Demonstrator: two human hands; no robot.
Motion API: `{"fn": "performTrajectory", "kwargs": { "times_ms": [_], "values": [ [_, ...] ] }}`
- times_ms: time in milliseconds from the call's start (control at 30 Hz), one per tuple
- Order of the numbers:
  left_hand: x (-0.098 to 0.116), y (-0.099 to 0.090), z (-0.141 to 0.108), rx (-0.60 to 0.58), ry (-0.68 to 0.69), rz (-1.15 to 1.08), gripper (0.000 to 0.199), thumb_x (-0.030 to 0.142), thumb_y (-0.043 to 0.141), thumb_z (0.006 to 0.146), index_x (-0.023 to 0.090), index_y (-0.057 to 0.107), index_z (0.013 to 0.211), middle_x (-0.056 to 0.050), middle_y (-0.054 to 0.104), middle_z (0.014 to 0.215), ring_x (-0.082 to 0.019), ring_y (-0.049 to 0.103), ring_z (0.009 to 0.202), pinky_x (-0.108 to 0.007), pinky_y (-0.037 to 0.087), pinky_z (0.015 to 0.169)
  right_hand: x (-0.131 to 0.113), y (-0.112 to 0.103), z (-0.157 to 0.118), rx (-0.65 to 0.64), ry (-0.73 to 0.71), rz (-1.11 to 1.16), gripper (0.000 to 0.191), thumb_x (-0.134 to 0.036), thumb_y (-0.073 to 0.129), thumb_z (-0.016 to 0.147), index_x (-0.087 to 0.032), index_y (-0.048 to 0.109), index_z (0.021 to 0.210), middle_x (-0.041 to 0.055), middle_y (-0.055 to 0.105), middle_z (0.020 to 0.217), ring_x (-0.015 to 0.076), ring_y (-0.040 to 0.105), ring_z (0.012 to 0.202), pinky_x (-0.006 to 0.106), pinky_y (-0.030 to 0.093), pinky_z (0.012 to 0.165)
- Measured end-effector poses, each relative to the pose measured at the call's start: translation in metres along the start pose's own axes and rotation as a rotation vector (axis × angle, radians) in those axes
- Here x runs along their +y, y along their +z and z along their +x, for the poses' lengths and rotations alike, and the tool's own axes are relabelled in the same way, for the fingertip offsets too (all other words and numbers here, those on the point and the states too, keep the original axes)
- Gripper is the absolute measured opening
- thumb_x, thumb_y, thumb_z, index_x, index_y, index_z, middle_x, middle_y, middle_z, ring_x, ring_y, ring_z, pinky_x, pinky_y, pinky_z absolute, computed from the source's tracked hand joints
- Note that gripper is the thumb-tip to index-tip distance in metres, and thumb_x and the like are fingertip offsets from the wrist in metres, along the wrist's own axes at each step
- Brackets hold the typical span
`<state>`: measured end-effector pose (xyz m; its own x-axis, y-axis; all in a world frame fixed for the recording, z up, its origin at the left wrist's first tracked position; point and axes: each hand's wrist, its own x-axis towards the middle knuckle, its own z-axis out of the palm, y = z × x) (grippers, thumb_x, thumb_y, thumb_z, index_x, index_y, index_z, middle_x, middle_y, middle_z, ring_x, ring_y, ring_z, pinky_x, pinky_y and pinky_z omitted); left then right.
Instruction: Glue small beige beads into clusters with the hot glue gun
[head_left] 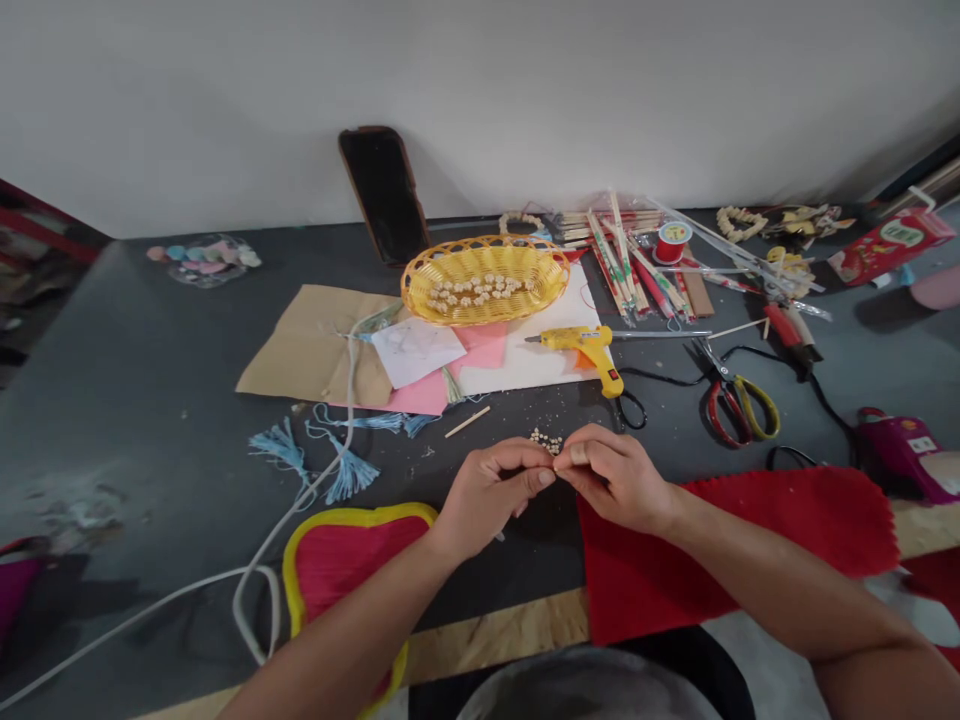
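Note:
My left hand (495, 490) and my right hand (616, 474) meet above the near part of the dark table, thumbs and forefingers pinched together. Between the fingertips is something tiny and pale that I cannot make out. Just behind the fingers lies a small pile of cream-coloured beads (546, 440), partly covered by the hands. Farther back, a yellow woven basket (486, 316) holds several small pale beaded clusters (484, 290). A yellow glue gun (592, 350) rests on its side beyond my right hand, its nozzle toward the left.
Red-and-yellow scissors (739, 405) lie to the right, near a red felt sheet (750, 545). A white cord (285, 515) crosses the left side past blue tassels (352, 470). A phone (384, 195) leans on the wall. A juice carton (892, 245) lies at far right.

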<state>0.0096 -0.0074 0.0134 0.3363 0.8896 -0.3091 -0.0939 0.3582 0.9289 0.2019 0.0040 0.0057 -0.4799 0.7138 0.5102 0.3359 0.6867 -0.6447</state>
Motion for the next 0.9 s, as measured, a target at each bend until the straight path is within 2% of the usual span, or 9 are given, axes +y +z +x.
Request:
{"fn": "performTrajectory", "kwargs": {
  "times_ms": [267, 700, 900],
  "values": [
    [-0.0002, -0.0002, 0.0009, -0.015, -0.014, -0.027, 0.017, 0.03, 0.073, 0.076, 0.014, 0.074, 0.08, -0.002, 0.057, 0.081, -0.003, 0.044, 0.047, -0.017, 0.035, 0.04, -0.0007, 0.0026, 0.0022, 0.029, 0.018, 0.002, 0.008, -0.015, 0.056, 0.092, -0.017, 0.063, 0.092, 0.0068, 0.068, 0.083, 0.0127, 0.067, 0.077, 0.021, 0.057, 0.067],
    [0.0, -0.0017, 0.0016, -0.026, 0.001, 0.058, 0.019, 0.033, 0.067, 0.082, 0.015, 0.072, 0.083, 0.0, 0.055, 0.078, -0.003, 0.043, 0.047, -0.018, 0.033, 0.041, 0.0025, 0.0003, -0.0002, -0.014, 0.0, -0.007, 0.015, -0.011, 0.056, 0.09, -0.016, 0.063, 0.103, 0.0085, 0.069, 0.09, 0.0137, 0.068, 0.083, 0.022, 0.058, 0.072],
    [0.0009, -0.0013, 0.0008, 0.018, 0.076, 0.183, 0.015, 0.03, 0.068, 0.08, 0.016, 0.074, 0.082, -0.004, 0.063, 0.086, -0.006, 0.049, 0.053, -0.019, 0.037, 0.044, 0.0008, -0.0004, 0.0016, -0.025, -0.035, -0.055, 0.008, -0.012, 0.056, 0.09, -0.017, 0.062, 0.093, 0.0075, 0.07, 0.084, 0.0141, 0.067, 0.077, 0.023, 0.058, 0.067]
  ]
}}
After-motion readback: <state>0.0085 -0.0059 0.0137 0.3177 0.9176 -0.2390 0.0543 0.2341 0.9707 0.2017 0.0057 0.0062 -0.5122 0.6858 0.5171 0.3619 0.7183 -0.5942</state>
